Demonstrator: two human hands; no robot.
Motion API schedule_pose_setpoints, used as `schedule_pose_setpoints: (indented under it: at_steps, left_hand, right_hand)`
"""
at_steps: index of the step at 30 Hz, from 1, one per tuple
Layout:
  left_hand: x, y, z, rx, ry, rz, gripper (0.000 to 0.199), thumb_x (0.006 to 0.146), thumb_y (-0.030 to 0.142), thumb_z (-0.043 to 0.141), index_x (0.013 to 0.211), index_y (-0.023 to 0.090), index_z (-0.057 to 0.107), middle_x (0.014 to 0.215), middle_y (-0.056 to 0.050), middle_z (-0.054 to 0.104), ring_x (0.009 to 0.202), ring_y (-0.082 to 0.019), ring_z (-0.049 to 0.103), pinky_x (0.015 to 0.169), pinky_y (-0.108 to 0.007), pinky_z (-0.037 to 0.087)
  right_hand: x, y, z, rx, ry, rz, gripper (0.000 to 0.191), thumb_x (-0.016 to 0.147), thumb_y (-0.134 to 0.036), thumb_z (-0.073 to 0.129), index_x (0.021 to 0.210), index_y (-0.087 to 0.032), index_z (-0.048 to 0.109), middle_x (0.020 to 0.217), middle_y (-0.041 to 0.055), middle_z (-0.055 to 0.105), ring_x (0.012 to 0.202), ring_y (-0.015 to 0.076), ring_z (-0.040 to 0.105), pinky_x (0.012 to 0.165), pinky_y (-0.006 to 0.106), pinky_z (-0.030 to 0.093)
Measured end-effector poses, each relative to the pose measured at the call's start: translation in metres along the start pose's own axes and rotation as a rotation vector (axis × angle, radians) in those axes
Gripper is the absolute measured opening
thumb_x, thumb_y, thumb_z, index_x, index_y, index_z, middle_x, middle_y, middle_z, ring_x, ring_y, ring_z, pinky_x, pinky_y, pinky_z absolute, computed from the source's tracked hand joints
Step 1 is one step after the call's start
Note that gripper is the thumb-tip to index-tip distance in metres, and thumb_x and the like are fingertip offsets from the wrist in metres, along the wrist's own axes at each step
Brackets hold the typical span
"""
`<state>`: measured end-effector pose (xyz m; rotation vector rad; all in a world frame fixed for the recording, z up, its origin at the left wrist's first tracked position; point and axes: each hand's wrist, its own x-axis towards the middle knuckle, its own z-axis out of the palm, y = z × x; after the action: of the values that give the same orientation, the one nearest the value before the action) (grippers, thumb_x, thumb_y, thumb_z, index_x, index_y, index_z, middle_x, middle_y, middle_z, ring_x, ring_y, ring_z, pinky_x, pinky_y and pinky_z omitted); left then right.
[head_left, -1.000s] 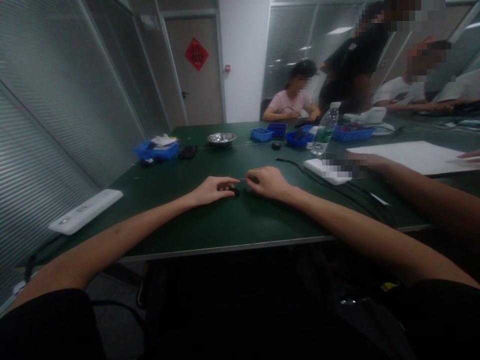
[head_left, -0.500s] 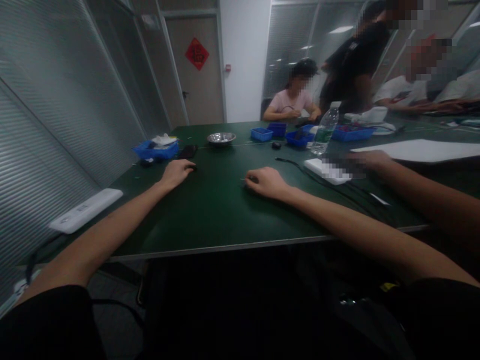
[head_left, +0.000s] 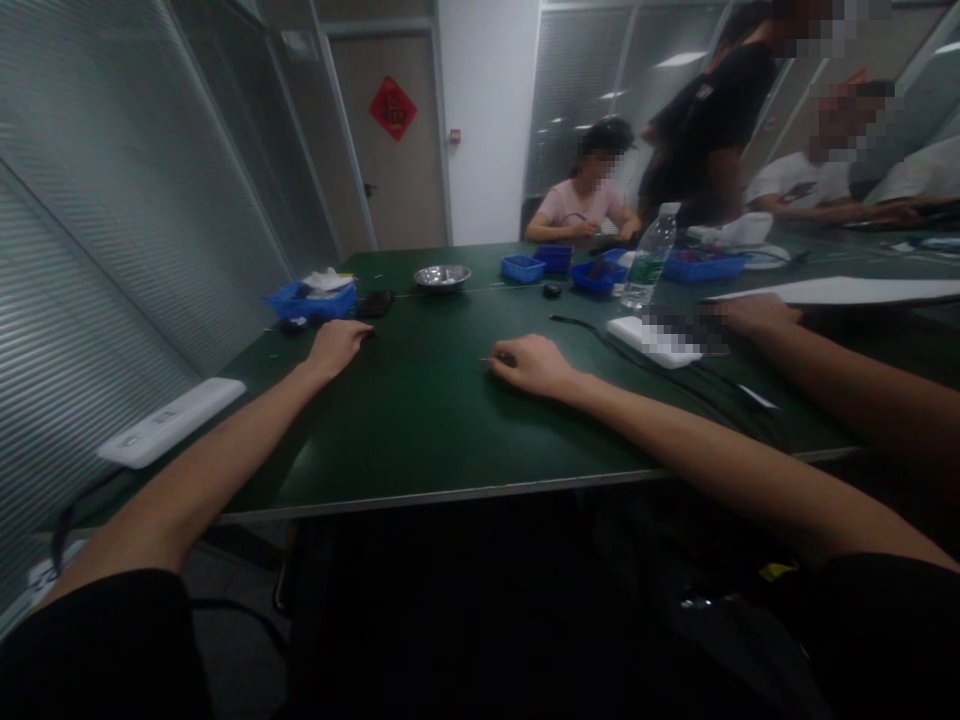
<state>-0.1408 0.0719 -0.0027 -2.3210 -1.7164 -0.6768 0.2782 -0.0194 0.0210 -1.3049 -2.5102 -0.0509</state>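
My left hand (head_left: 339,347) is closed near the phone-like black slab (head_left: 375,303), with its fingertips pinched on a small dark piece (head_left: 369,333). What kind of piece it is cannot be made out. Resting on the green table (head_left: 405,430), my right hand (head_left: 531,364) is curled around a small dark tool (head_left: 507,359). A thin, pale tip sticks out of it to the left, while the fist hides the remainder. The two hands are well apart. Beyond them stands a shiny metal bowl (head_left: 442,284).
A blue bin (head_left: 311,303) with papers and white power strip (head_left: 172,422) lie left. To the right are a water bottle (head_left: 651,262), another power strip (head_left: 651,343), black cables and a co-worker's hand (head_left: 757,312). Several blue trays (head_left: 523,268) and seated people are at the back.
My left hand has shifted slightly left, keeping its pinch. My right hand stays in place. The co-worker's hand at the right has moved a little rightward.
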Motion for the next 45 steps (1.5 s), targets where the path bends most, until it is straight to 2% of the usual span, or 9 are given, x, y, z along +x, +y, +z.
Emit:
schedule_pose_setpoints:
  at_steps: [5,13,16,20,30,37,41,45]
  left_hand:
    - [-0.001,0.002,-0.001,-0.026,0.021,-0.023,0.031,0.093,0.021,0.06,0.114,0.024,0.082,0.122,-0.006,0.078,0.118,-0.031,0.071,0.106,-0.043,0.051]
    - [0.002,0.009,0.004,-0.144,0.053,-0.051,0.027,0.093,0.028,0.063,0.108,0.022,0.084,0.119,-0.007,0.079,0.116,-0.029,0.072,0.11,-0.041,0.05]
    - [0.004,0.006,0.008,-0.208,0.089,-0.11,0.025,0.092,0.027,0.066,0.108,0.024,0.085,0.114,-0.007,0.08,0.11,-0.029,0.074,0.107,-0.039,0.052]
    - [0.008,0.002,0.011,-0.32,0.127,-0.245,0.027,0.087,0.023,0.072,0.11,0.02,0.085,0.105,-0.009,0.082,0.096,-0.027,0.076,0.098,-0.037,0.057]
    - [0.012,-0.007,0.01,-0.503,0.016,-0.358,0.023,0.079,0.021,0.079,0.1,0.02,0.086,0.094,-0.009,0.082,0.097,-0.027,0.076,0.099,-0.038,0.056]
    - [0.014,-0.011,0.007,-0.807,-0.025,-0.408,0.039,0.067,0.014,0.085,0.106,0.016,0.083,0.113,-0.012,0.08,0.108,-0.025,0.073,0.104,-0.039,0.053]
    - [0.014,-0.017,0.005,-0.756,-0.029,-0.453,0.039,0.063,0.021,0.089,0.102,0.017,0.084,0.109,-0.012,0.08,0.107,-0.027,0.072,0.102,-0.039,0.051]
    - [0.014,-0.018,0.004,-0.674,-0.062,-0.467,0.04,0.063,0.032,0.09,0.1,0.018,0.085,0.095,-0.01,0.08,0.091,-0.026,0.07,0.086,-0.037,0.053]
  right_hand:
    - [0.001,0.0,0.0,-0.005,-0.008,-0.003,0.033,0.101,-0.043,0.051,0.111,-0.023,0.075,0.096,0.0065,0.077,0.081,0.0205,0.066,0.071,0.029,0.039]
    - [0.003,0.002,0.003,-0.023,-0.011,0.007,0.032,0.101,-0.044,0.052,0.111,-0.024,0.075,0.096,0.0065,0.077,0.082,0.0209,0.067,0.07,0.029,0.039]
    - [0.004,0.002,0.005,-0.038,-0.012,0.016,0.032,0.1,-0.043,0.053,0.111,-0.025,0.076,0.095,0.0065,0.077,0.082,0.0215,0.067,0.069,0.029,0.038]
    - [0.003,0.002,0.004,-0.015,-0.014,0.01,0.032,0.101,-0.043,0.053,0.112,-0.024,0.076,0.097,0.0064,0.077,0.083,0.0212,0.067,0.07,0.029,0.04]
    - [0.001,0.002,0.002,0.005,-0.014,-0.006,0.032,0.1,-0.043,0.054,0.112,-0.023,0.076,0.096,0.007,0.077,0.081,0.0203,0.066,0.07,0.029,0.039]
    - [0.002,0.003,0.004,0.002,-0.012,0.004,0.03,0.1,-0.043,0.055,0.111,-0.024,0.076,0.096,0.0072,0.077,0.08,0.0205,0.066,0.069,0.029,0.039]
    - [0.002,0.002,0.004,0.001,-0.019,0.001,0.03,0.1,-0.043,0.055,0.11,-0.024,0.076,0.096,0.0071,0.077,0.081,0.0205,0.067,0.069,0.029,0.039]
    - [0.002,0.002,0.004,0.003,-0.025,-0.022,0.031,0.1,-0.044,0.054,0.112,-0.024,0.075,0.097,0.0066,0.077,0.08,0.0201,0.066,0.069,0.029,0.038]
